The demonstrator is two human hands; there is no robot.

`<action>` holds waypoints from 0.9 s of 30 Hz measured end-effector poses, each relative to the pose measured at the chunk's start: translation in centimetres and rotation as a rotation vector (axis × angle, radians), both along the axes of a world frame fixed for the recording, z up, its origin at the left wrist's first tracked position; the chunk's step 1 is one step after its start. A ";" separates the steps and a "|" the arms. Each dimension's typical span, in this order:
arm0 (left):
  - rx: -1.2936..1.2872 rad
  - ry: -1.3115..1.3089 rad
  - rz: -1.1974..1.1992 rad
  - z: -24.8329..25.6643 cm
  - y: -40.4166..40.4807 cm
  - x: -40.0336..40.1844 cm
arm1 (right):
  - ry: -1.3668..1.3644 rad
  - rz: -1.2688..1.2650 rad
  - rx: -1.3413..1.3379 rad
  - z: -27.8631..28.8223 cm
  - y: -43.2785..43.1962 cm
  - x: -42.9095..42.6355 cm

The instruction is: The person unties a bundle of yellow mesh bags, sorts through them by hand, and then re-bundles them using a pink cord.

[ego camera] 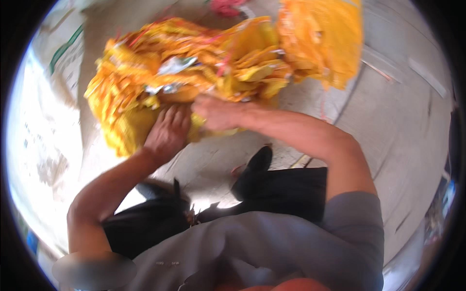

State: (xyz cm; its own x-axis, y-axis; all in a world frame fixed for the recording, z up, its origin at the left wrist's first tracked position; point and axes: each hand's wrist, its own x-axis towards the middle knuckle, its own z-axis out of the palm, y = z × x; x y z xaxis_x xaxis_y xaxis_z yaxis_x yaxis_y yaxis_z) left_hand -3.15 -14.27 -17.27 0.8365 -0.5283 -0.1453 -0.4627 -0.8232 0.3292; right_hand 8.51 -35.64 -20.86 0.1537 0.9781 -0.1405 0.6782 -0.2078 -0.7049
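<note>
A large bundle of crumpled yellow-orange woven plastic sacks [164,54] lies on the floor before me, with pink strands and silvery-white scraps among the folds. My left hand [170,128] rests on the near edge of the bundle, fingers spread a little over the yellow cloth, back of the hand up. Just right of it, my right hand [213,111] is closed on the near edge of the sacks, a bit of yellow material showing below its fingers. The two hands almost touch. Motion blur hides the finer finger detail.
Another orange sack [322,40] lies at the upper right beside the bundle. A pink bunched thing [227,7] is at the top. White sheeting or sacks [47,120] with printing cover the left side. A thin stick [378,70] lies on the right floor. My shoes are below the bundle.
</note>
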 end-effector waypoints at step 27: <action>-0.553 0.561 -0.015 1.9 2.9 10.6 | -0.291 -0.128 -0.050 5.7 -0.2 2.4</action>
State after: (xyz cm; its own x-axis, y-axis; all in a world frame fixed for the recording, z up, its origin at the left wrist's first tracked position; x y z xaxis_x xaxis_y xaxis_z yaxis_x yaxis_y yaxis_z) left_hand 7.41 -11.32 -15.37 0.7081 -0.6578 -0.2566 -0.1161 -0.4670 0.8766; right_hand 10.87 -35.86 -15.19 0.3155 0.9412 -0.1205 0.8160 -0.3340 -0.4719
